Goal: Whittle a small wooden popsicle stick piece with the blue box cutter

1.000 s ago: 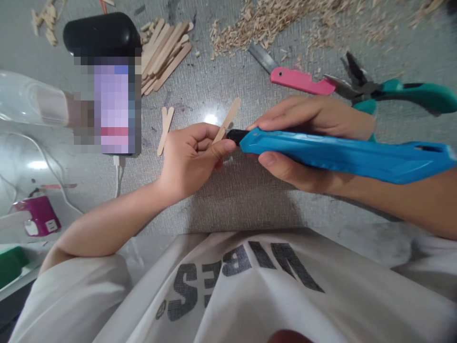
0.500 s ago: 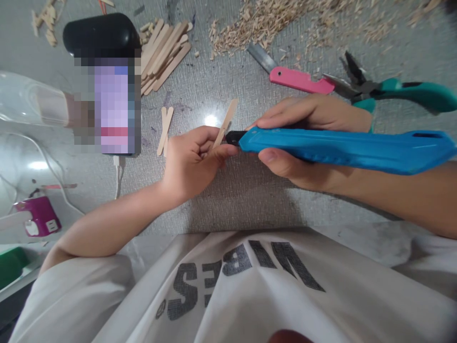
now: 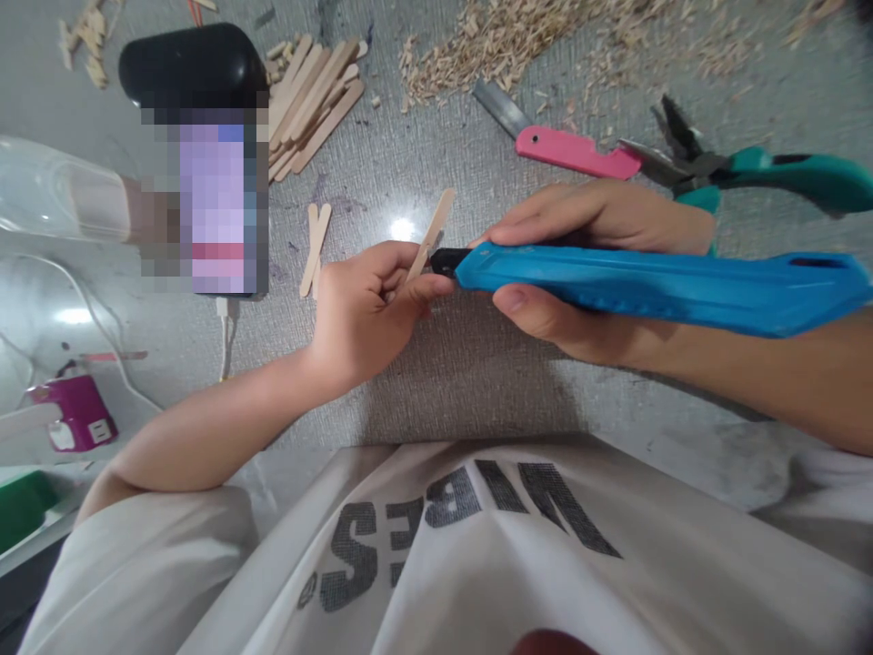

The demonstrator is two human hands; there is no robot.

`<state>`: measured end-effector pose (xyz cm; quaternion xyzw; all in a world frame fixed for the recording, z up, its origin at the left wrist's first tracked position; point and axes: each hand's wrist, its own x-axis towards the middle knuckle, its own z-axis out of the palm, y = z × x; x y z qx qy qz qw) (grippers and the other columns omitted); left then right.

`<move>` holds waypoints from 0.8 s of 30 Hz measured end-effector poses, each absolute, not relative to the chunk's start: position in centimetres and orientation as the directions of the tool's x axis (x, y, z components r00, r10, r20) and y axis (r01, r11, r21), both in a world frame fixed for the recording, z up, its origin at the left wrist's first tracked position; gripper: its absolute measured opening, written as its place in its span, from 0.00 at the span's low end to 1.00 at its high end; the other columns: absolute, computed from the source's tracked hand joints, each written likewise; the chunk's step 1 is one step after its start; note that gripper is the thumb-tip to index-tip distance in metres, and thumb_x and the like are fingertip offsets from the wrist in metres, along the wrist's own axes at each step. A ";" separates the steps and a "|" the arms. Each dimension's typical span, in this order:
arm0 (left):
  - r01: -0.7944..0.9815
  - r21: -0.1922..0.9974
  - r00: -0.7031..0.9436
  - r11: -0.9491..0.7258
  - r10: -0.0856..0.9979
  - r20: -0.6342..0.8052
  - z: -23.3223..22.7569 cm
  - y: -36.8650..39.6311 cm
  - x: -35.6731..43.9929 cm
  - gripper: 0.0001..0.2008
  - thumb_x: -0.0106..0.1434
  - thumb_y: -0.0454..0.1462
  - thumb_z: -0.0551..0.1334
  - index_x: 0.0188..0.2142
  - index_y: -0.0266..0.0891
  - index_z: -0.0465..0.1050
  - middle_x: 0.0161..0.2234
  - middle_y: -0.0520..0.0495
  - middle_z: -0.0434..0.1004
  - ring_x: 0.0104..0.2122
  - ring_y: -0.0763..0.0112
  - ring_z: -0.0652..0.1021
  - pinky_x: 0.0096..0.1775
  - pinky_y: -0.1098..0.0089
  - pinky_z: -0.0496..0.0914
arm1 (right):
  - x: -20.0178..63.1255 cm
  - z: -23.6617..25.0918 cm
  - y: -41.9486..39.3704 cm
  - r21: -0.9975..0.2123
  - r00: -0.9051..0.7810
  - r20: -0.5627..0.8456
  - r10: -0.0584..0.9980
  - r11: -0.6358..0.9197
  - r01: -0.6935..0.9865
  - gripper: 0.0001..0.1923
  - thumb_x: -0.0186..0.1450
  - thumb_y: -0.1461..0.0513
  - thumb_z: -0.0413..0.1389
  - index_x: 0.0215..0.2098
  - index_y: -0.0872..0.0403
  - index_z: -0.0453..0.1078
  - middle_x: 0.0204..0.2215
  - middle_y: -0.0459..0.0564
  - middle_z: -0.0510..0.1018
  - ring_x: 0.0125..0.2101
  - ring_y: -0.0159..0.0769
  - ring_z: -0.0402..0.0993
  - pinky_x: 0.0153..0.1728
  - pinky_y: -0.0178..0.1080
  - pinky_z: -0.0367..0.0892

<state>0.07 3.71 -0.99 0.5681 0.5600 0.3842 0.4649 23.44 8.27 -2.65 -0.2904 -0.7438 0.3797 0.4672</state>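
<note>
From the head camera, we see our left hand point(image 3: 365, 314) curled around a wooden craft stick point(image 3: 431, 232), thumb and fingers pinching its lower end so the stick tilts up and away to the right, above the grey table point(image 3: 436, 382). Our right hand point(image 3: 587, 273) is wrapped firmly round a blue utility knife point(image 3: 655, 287), its black nose touching the stick just beside our left thumb; we cannot make out the blade itself. Beyond the hands, a pink cutter point(image 3: 569, 150) lies on the table, and just right of it teal-handled pliers point(image 3: 750, 168). A heap of wood shavings point(image 3: 518, 36) spreads along the far edge. To the left we have a pile of craft sticks point(image 3: 310, 105), two loose sticks point(image 3: 315, 247) near our left hand, and a black device point(image 3: 191, 64) with a blurred screen below it. A purple plug point(image 3: 72, 414) sits at far left.
</note>
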 end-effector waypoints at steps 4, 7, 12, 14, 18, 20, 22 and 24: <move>0.289 0.956 0.079 0.045 0.994 -0.070 -0.9 3.6 0.0 0.20 0.73 0.55 0.74 0.36 0.42 0.82 0.23 0.53 0.79 0.24 0.72 0.77 0.28 0.68 0.70 | 23.3 -2.8 8.2 -0.835 -0.398 0.482 0.781 0.547 0.063 0.15 0.69 0.55 0.74 0.52 0.44 0.82 0.37 0.45 0.88 0.30 0.35 0.84 0.26 0.36 0.76; 0.304 0.952 0.088 0.015 0.995 -0.044 -0.9 3.6 0.0 0.18 0.74 0.52 0.74 0.35 0.42 0.81 0.22 0.54 0.78 0.23 0.73 0.76 0.28 0.68 0.69 | 23.2 -2.9 8.0 -0.840 -0.373 0.468 0.801 0.535 0.095 0.16 0.68 0.52 0.75 0.51 0.44 0.83 0.40 0.46 0.89 0.33 0.37 0.86 0.29 0.37 0.79; 0.358 0.933 0.111 -0.047 0.994 0.008 -1.0 3.8 -0.2 0.15 0.74 0.46 0.73 0.33 0.42 0.79 0.22 0.55 0.78 0.23 0.74 0.75 0.28 0.69 0.66 | 23.0 -2.8 7.8 -0.825 -0.351 0.486 0.801 0.553 0.120 0.15 0.67 0.51 0.74 0.50 0.43 0.83 0.39 0.46 0.89 0.35 0.39 0.87 0.33 0.40 0.83; 0.364 0.929 0.114 -0.058 0.993 0.018 -1.0 3.8 -0.3 0.14 0.74 0.44 0.73 0.33 0.41 0.80 0.22 0.55 0.77 0.23 0.75 0.74 0.27 0.69 0.66 | 23.0 -2.6 7.7 -0.817 -0.360 0.498 0.789 0.566 0.112 0.16 0.67 0.54 0.75 0.52 0.42 0.83 0.39 0.46 0.89 0.35 0.39 0.87 0.33 0.40 0.83; 0.365 0.930 0.106 -0.026 0.994 -0.014 -1.1 3.8 -0.3 0.15 0.75 0.45 0.71 0.33 0.42 0.80 0.22 0.55 0.77 0.22 0.75 0.73 0.27 0.69 0.66 | 23.0 -2.6 7.5 -0.811 -0.374 0.496 0.784 0.572 0.123 0.15 0.68 0.55 0.73 0.53 0.42 0.83 0.41 0.48 0.89 0.38 0.40 0.89 0.38 0.41 0.84; 0.344 0.939 0.104 -0.011 0.994 -0.027 -1.1 3.8 -0.3 0.14 0.74 0.46 0.72 0.34 0.42 0.80 0.21 0.55 0.77 0.22 0.75 0.73 0.26 0.69 0.66 | 22.8 -2.7 7.5 -0.810 -0.370 0.496 0.785 0.572 0.127 0.15 0.69 0.54 0.73 0.53 0.42 0.83 0.41 0.48 0.89 0.39 0.41 0.89 0.40 0.42 0.84; 0.321 0.947 0.101 0.017 0.993 -0.052 -1.0 3.9 -0.2 0.15 0.73 0.46 0.73 0.33 0.42 0.80 0.21 0.55 0.76 0.22 0.74 0.73 0.26 0.69 0.65 | 22.7 -2.8 7.5 -0.811 -0.364 0.498 0.787 0.572 0.126 0.14 0.69 0.53 0.73 0.52 0.42 0.83 0.41 0.49 0.89 0.40 0.42 0.89 0.41 0.42 0.85; 0.299 0.953 0.096 0.052 0.992 -0.084 -0.8 4.0 -0.2 0.16 0.73 0.47 0.74 0.32 0.42 0.80 0.20 0.54 0.75 0.22 0.73 0.74 0.25 0.69 0.65 | 22.6 -3.0 7.6 -0.796 -0.355 0.525 0.774 0.594 0.118 0.15 0.69 0.53 0.72 0.52 0.42 0.83 0.42 0.48 0.89 0.40 0.42 0.89 0.40 0.43 0.85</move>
